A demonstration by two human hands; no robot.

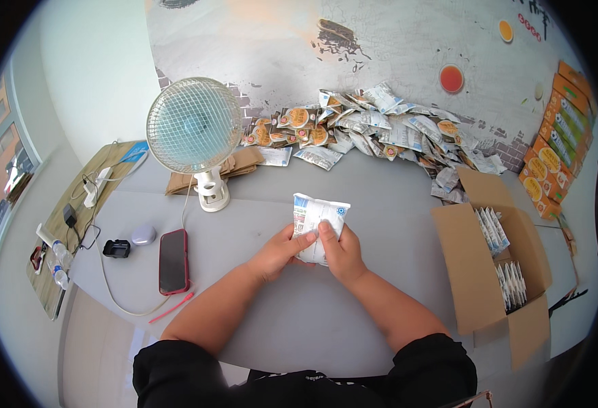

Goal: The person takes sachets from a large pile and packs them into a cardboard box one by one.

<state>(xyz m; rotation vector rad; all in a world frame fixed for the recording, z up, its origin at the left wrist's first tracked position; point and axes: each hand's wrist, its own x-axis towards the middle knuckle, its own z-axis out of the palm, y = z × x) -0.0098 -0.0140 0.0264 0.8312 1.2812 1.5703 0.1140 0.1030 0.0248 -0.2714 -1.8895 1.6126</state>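
Between both hands, over the middle of the grey table, I hold a white and blue sealed food packet (pixel 310 212) upright. My left hand (pixel 280 251) grips its left side with the thumb pressed across the front. On the right side my right hand (pixel 342 253) closes around it, thumb also on the front. The fingers behind the packet are hidden. To the right stands an open cardboard box (pixel 472 262) with similar packets (pixel 492 231) lined up on edge inside it. A large heap of loose packets (pixel 394 126) lies along the wall at the back.
A white desk fan (pixel 195 126) is clipped at the back left, beside folded brown paper bags (pixel 237 165). At left lie a phone in a red case (pixel 174 262), a black case (pixel 116 248), a lilac case (pixel 143 234) and cables. Orange cartons (pixel 550 160) are stacked far right.
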